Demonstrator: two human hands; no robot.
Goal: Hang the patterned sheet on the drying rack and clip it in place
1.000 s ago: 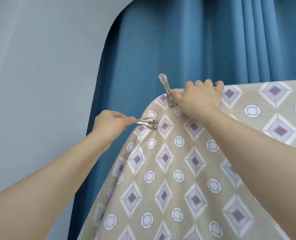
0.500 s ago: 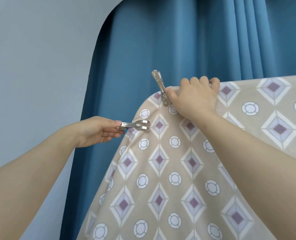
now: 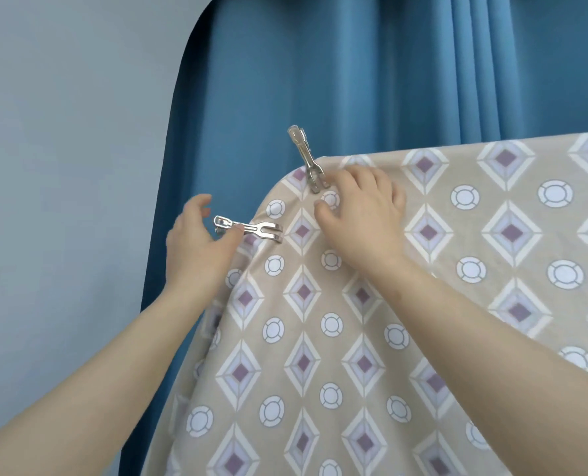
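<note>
In the head view, the patterned sheet [image 3: 303,365] hangs draped over the drying rack, which the cloth hides entirely. An upper clip [image 3: 308,166] stands on the top fold, and a side clip [image 3: 251,230] bites the left edge. The left hand [image 3: 198,247] is slack with its fingers spread, the thumb against that clip's handle, grasping nothing. The right hand [image 3: 363,209] rests loosely on the cloth and holds nothing. The likely risk is that either clip has pinched fabric alone and missed the rail, so the sheet's weight drags it down. A stray knock from the thumb could also twist the side clip loose.
</note>
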